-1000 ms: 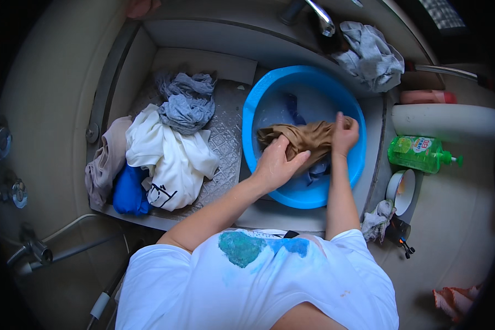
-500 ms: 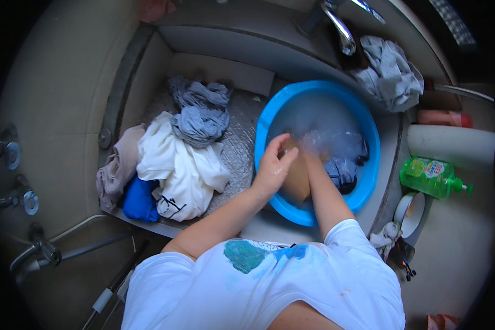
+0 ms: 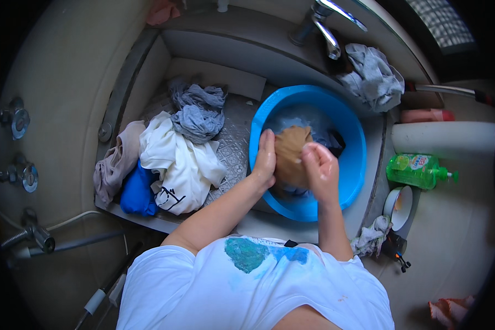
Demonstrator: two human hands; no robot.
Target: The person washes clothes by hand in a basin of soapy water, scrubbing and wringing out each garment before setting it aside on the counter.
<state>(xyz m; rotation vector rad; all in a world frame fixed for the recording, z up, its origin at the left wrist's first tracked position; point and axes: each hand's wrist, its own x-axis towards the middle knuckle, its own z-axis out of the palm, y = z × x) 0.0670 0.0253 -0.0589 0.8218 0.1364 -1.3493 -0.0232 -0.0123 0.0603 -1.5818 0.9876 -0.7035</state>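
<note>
A tan-brown cloth [image 3: 292, 140] is held up inside the blue basin [image 3: 341, 198], over cloudy water and dark wet clothes [image 3: 333, 144]. My left hand [image 3: 265, 159] is closed on the cloth's left side, near the basin's left rim. My right hand [image 3: 320, 168] pinches its right side with curled fingers. Left of the basin, the sink [image 3: 234, 181] holds a pile of white [image 3: 170, 151], grey [image 3: 198, 118], beige [image 3: 115, 165] and bright blue [image 3: 137, 190] clothes.
A faucet [image 3: 327, 38] and a grey cloth [image 3: 371, 77] sit on the back ledge. At right are a green pump bottle [image 3: 412, 170], a white round dish [image 3: 396, 209] and a crumpled rag [image 3: 374, 236]. Wall valves [image 3: 19, 121] are at left.
The tan cloth was held higher earlier, then dipped under the water, and is now up again between both hands. My right hand has come out of the water and moved toward me.
</note>
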